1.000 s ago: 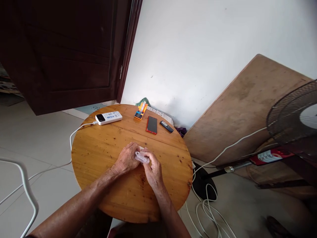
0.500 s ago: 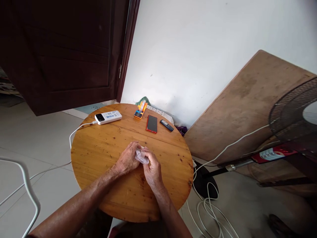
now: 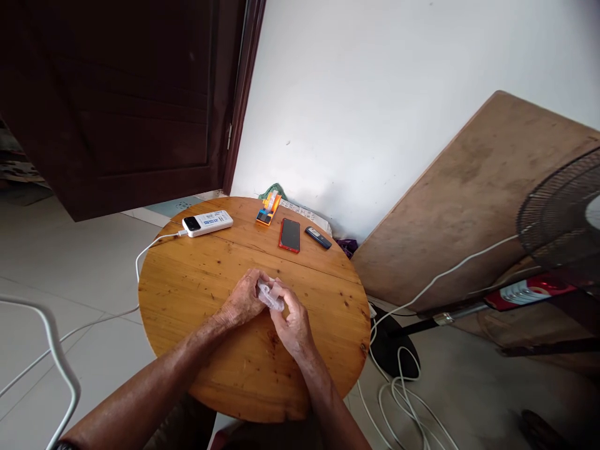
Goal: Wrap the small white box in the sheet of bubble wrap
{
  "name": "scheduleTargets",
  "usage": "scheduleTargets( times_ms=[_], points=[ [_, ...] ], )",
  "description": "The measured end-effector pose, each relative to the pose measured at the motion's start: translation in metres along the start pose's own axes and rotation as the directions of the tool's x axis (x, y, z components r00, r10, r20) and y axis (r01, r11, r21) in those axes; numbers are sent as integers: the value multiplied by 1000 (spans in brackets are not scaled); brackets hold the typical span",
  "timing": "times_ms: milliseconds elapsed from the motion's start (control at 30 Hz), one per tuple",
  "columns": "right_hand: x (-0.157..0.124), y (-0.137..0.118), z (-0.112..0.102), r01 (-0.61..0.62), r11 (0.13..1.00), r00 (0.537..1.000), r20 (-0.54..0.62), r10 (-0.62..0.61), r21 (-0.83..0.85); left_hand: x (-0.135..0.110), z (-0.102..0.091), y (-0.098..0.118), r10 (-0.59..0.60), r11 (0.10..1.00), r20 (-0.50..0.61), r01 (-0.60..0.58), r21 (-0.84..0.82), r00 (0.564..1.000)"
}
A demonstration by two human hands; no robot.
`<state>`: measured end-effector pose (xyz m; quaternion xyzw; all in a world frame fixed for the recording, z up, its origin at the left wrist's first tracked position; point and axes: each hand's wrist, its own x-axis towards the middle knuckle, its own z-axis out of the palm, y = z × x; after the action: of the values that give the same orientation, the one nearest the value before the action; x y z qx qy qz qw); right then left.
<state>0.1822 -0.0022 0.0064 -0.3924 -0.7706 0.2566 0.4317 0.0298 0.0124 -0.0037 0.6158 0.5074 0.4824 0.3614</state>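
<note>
Between my two hands, over the middle of a round wooden table [image 3: 187,281], is a small translucent, whitish plastic piece [image 3: 270,296]; its exact kind does not show. My left hand [image 3: 247,296] is closed around its left side, with the fingers curled over the far edge. On the other side, my right hand [image 3: 294,320] pinches it between thumb and fingers. Fingers cover parts of the piece. Farther back on the table lie a red-edged smartphone [image 3: 289,235], a small dark mobile phone [image 3: 318,237] and an orange tape dispenser [image 3: 269,209] with a roll of clear tape.
A white power bank [image 3: 207,222] with a cable lies at the table's back left. Behind are a white wall [image 3: 375,94] and a dark door [image 3: 140,106]. A standing fan [image 3: 562,219], a leaning board [image 3: 469,187] and coiled white cables [image 3: 403,387] are at the right.
The view has shifted slightly, moving the table a little to the right in the picture. Both hands still hold the plastic piece; my right fingers sit slightly differently on it.
</note>
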Motion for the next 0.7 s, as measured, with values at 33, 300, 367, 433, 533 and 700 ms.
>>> scheduleTargets(
  times_ms=[33, 300, 367, 433, 533, 700],
  points=[
    [-1, 1, 0, 15, 1000, 1000, 17, -14, -23, 0, 0, 0, -18, 1000, 10, 18, -2, 1000],
    [-3, 7, 2, 153, 976, 988, 13, -153, -155, -4, -4, 1, 32, 985, 70, -43, 168, 997],
    [-1, 8, 2, 146, 977, 989, -3, -148, -153, -3, -3, -1, 37, 985, 69, -48, 163, 997],
    [1, 8, 1, 121, 984, 992, -12, -124, -129, -2, -2, -1, 34, 989, 56, -42, 141, 998],
    [5, 4, -2, 45, 997, 999, -1, -45, -56, 0, -3, 3, 0, 996, 40, -3, 86, 999],
    [25, -4, -14, -274, 949, 954, 167, 248, 157, 0, -11, 15, -126, 976, 75, 110, 190, 989]
  ],
)
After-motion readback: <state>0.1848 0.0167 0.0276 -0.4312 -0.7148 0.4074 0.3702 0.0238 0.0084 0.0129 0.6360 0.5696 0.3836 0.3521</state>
